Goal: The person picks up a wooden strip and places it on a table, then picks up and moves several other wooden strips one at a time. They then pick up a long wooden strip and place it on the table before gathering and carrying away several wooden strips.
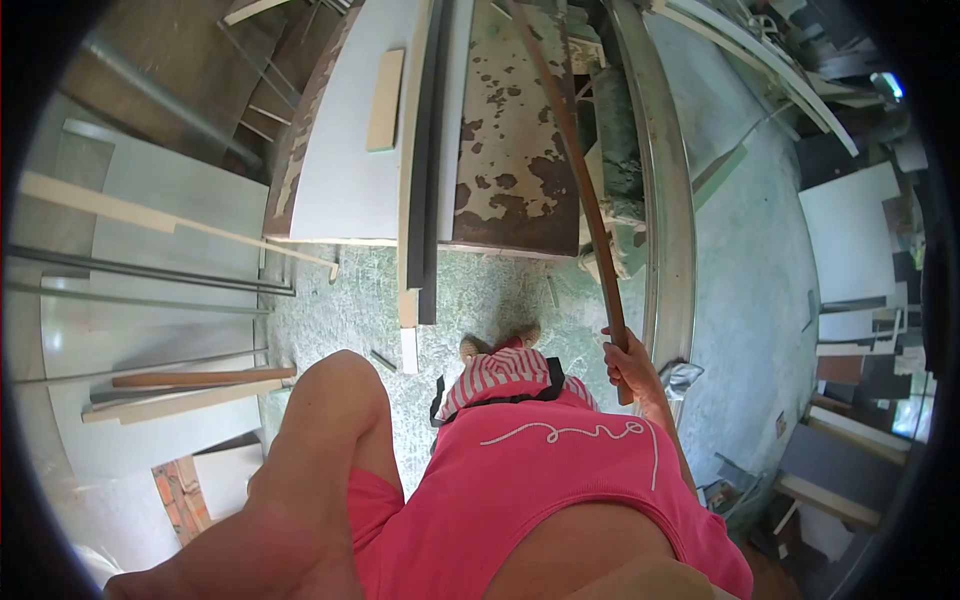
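Observation:
My right hand (632, 368) is closed around the near end of a long brown wooden strip (583, 180). The strip slants away from me, past the right side of a worn brown-and-cream work table (515, 120), up to the top edge of the view. On the left, my bent arm (310, 450) is raised close to the camera; its hand lies outside the view. Lengthwise on the table rest a pale strip and dark strips (430, 180), their ends jutting over the near edge. A short beige board piece (385, 100) lies on a white panel (345, 130) there.
A long metal rail (672, 200) runs along the right of the table. Large white panels (170, 220) and several strips lean or lie at left. More boards (850, 240) stand at far right. A small dark offcut (382, 360) is on the scuffed floor (340, 310).

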